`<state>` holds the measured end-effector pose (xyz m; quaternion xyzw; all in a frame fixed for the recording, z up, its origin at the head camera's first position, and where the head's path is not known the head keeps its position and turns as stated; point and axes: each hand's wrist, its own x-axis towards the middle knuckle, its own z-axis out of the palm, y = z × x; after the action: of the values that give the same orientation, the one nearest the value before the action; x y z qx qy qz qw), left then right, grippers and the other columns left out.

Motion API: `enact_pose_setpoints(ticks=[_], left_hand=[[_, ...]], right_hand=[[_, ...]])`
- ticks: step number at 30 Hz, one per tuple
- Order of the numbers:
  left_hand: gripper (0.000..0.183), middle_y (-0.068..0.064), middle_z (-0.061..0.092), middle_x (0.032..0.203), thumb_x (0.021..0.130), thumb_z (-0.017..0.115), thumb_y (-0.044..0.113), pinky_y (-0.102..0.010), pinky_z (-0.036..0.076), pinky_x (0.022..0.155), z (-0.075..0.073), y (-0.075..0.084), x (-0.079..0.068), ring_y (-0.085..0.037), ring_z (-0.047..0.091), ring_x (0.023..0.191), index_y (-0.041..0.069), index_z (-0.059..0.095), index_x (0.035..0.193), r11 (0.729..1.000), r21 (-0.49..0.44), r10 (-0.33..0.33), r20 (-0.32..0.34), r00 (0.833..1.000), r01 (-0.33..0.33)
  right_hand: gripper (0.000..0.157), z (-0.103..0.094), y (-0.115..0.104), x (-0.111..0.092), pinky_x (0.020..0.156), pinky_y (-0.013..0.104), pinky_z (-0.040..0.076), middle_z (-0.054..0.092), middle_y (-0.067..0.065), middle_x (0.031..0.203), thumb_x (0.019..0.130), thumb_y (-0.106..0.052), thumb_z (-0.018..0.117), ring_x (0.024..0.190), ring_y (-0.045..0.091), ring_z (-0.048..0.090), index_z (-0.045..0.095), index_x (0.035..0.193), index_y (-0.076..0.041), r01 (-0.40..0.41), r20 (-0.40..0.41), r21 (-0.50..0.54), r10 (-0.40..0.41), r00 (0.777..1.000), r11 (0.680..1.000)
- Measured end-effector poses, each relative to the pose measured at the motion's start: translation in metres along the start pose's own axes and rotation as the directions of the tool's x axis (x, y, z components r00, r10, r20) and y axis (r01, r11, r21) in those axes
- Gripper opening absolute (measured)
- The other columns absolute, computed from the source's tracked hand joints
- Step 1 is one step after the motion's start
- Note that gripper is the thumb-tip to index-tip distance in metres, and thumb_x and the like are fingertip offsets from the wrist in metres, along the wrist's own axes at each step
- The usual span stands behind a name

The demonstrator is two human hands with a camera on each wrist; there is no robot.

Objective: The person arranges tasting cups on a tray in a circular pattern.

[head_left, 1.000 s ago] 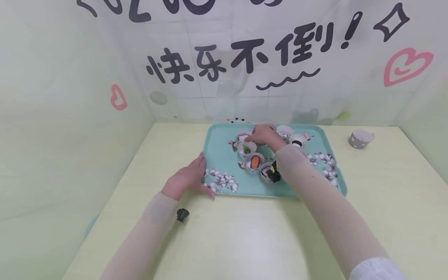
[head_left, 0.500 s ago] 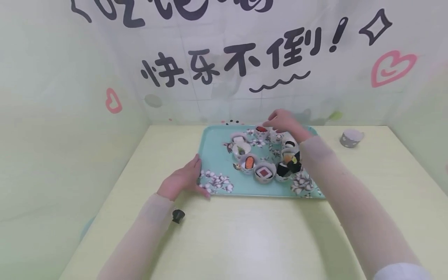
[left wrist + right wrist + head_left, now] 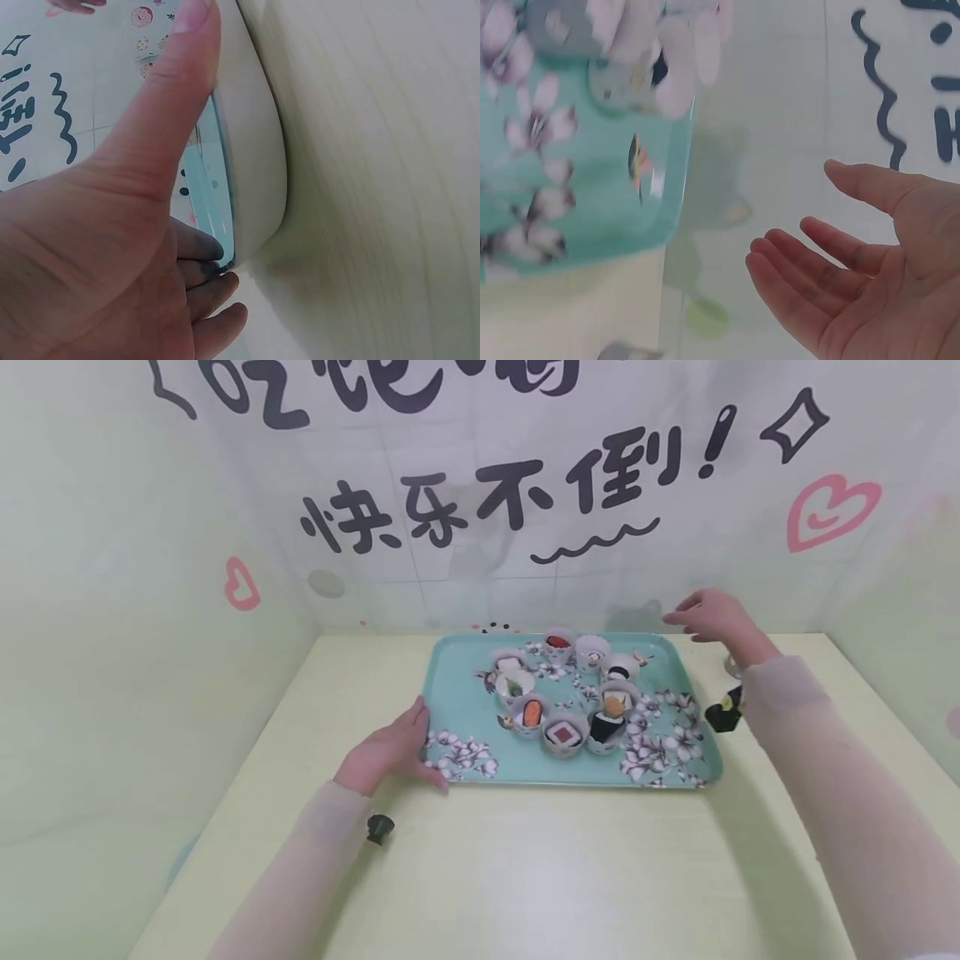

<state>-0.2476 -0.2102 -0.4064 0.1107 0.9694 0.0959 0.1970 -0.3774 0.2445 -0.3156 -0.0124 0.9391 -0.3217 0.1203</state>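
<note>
My left hand [image 3: 392, 747] rests at the near left corner of a light blue tray [image 3: 457, 672] with printed flowers. Its fingers lie along the left side, and its thumb [image 3: 172, 97] stretches along the front wall. Several paper cups with scalloped rims stand in a ring on the tray, holding small sushi pieces. Among these are an orange-topped piece [image 3: 532, 713], a white square one with a red centre [image 3: 562, 735], a black-wrapped one [image 3: 606, 727] and a red-topped one [image 3: 558, 642]. Beyond the tray's far right corner, my right hand [image 3: 708, 614] hovers with loosely bent, empty fingers.
A grey cup [image 3: 732, 667] stands on the table right of the tray, partly hidden by the right forearm. A white sheet [image 3: 480, 435] with black lettering hangs behind the pale yellow table [image 3: 480, 868]. Light curtains enclose both sides.
My right hand has moved right, from over the cups at the back of the tray to beyond its far right corner, uncovering the ring of cups. The left hand has stayed at the tray's corner.
</note>
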Motion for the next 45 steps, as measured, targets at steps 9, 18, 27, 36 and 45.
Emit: enact_pose_setpoints(ticks=[9,18,27,36,45], left_hand=[[0.144,-0.026,-0.008,0.165,0.063,0.085,0.061,-0.052,0.029,0.123,-0.005,0.001,0.0,-0.042,0.007,0.154,-0.009,0.001,0.156,1.0,-0.011,-0.009,0.006,1.0,0.009],[0.143,-0.026,-0.006,0.166,0.062,0.085,0.061,-0.051,0.031,0.122,0.003,0.002,-0.005,-0.042,0.009,0.154,-0.008,0.003,0.157,1.0,-0.007,-0.014,0.009,1.0,0.014],[0.142,-0.025,-0.006,0.166,0.062,0.084,0.062,-0.052,0.032,0.121,0.002,0.002,-0.007,-0.042,0.011,0.154,-0.007,0.004,0.157,1.0,-0.007,-0.014,0.004,1.0,0.014],[0.142,-0.024,-0.006,0.166,0.062,0.082,0.065,-0.049,0.03,0.123,0.004,0.0,-0.002,-0.039,0.009,0.155,-0.006,0.005,0.157,1.0,0.027,-0.015,0.013,1.0,0.014],[0.142,-0.024,-0.006,0.166,0.062,0.082,0.065,-0.048,0.026,0.125,0.002,0.0,-0.005,-0.039,0.008,0.155,-0.006,0.004,0.157,1.0,0.012,-0.023,0.006,1.0,0.023]], right_hand=[[0.072,-0.037,0.066,-0.014,0.103,0.064,0.045,0.043,0.043,0.138,0.101,-0.044,0.048,0.12,0.056,0.051,0.039,0.14,0.015,-0.043,-0.14,-0.05,0.036,0.989,0.998],[0.077,-0.033,0.113,-0.016,0.109,0.068,0.035,0.034,0.046,0.141,0.1,-0.043,0.049,0.128,0.059,0.037,0.032,0.143,0.018,-0.12,-0.216,-0.044,0.108,0.97,0.992],[0.103,-0.013,0.134,-0.014,0.115,0.07,0.024,0.015,0.049,0.148,0.096,-0.051,0.054,0.136,0.065,0.019,0.004,0.147,0.024,-0.172,-0.124,-0.01,0.17,0.978,0.985],[0.083,0.0,0.143,-0.012,0.103,0.066,0.037,0.033,0.045,0.139,0.094,-0.042,0.058,0.121,0.058,0.037,0.029,0.14,0.021,-0.181,-0.169,0.031,0.183,0.968,0.983],[0.08,0.0,0.127,-0.007,0.084,0.056,0.047,0.042,0.041,0.133,0.095,-0.045,0.057,0.112,0.053,0.045,0.036,0.136,0.02,-0.148,-0.216,0.018,0.148,0.965,0.989]])
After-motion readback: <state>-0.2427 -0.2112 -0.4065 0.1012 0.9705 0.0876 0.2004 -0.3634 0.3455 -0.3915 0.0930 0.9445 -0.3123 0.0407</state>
